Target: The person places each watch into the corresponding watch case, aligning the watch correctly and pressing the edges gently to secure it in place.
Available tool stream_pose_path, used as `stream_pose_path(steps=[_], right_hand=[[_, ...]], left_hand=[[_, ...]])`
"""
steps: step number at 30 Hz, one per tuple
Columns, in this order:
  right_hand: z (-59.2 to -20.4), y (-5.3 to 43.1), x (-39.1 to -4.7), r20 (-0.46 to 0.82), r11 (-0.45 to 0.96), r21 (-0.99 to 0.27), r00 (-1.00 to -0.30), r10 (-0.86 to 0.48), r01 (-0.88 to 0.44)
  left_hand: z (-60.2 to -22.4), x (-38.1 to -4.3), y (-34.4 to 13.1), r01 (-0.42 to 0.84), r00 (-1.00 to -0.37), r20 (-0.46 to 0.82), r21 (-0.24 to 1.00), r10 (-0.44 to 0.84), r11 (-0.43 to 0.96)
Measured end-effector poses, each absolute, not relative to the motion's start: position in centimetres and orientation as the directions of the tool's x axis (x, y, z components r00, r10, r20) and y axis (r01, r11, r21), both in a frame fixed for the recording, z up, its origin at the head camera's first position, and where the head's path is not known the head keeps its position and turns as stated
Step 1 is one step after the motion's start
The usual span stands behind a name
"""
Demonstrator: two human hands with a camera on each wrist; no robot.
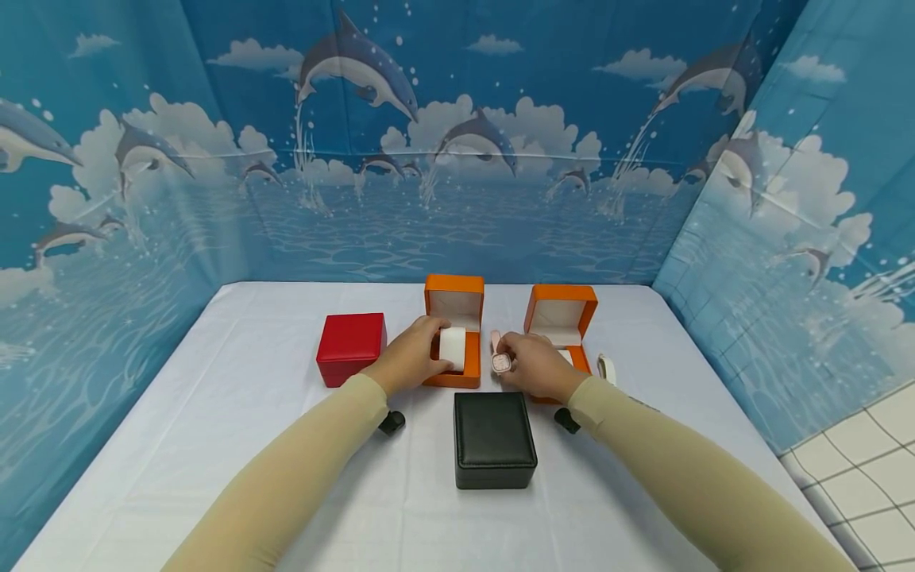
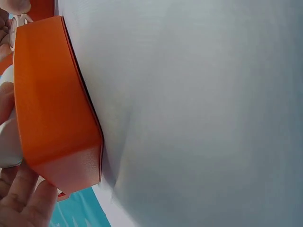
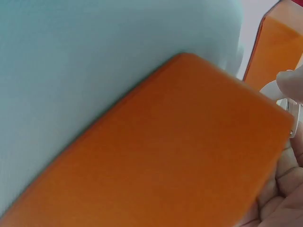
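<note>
In the head view, my left hand [image 1: 409,356] pinches a white watch cushion [image 1: 453,349] by its ends. That cushion sits in the left open orange watch box [image 1: 455,284]; the left wrist view shows the thumb and fingers on the cushion [image 2: 9,142] beside the box's orange wall [image 2: 57,94]. My right hand [image 1: 539,367] holds a pink wristwatch [image 1: 501,363] between the two orange boxes, its strap partly hidden by the fingers. Beneath the right wrist is the right open orange watch box [image 1: 561,294], holding a partly covered white cushion [image 1: 566,356].
Left of the orange boxes is a closed red box [image 1: 352,346]. A closed black box [image 1: 493,437] stands in front, between the forearms. A white band [image 1: 606,369] lies right of the right orange box. White cloth [image 1: 250,413] covers the table, with a dolphin-print curtain [image 1: 457,214] behind.
</note>
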State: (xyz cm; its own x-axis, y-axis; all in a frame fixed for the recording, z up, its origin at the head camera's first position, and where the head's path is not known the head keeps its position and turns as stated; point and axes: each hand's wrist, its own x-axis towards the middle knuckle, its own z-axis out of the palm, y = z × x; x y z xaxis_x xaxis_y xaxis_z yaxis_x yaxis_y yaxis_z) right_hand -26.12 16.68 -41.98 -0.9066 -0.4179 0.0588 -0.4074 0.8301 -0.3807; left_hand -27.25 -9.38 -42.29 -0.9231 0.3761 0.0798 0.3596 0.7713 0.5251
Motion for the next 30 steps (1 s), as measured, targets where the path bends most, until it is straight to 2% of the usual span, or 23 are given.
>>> stream_pose_path(steps=[22,30], right_hand=[[-40.2,16.9,-26.1,0.030,0.791,-0.501,-0.920,-0.391,-0.352],[-39.7,16.9,-26.1,0.062,0.768,-0.521,-0.913,-0.403,-0.373]], left_hand=[[-41.5,-26.9,-9.5,0.327,-0.938,0.126,0.624,0.322,0.710],[-41.1,-26.7,-9.7,0.381,-0.919,0.173,0.614,0.353,0.692]])
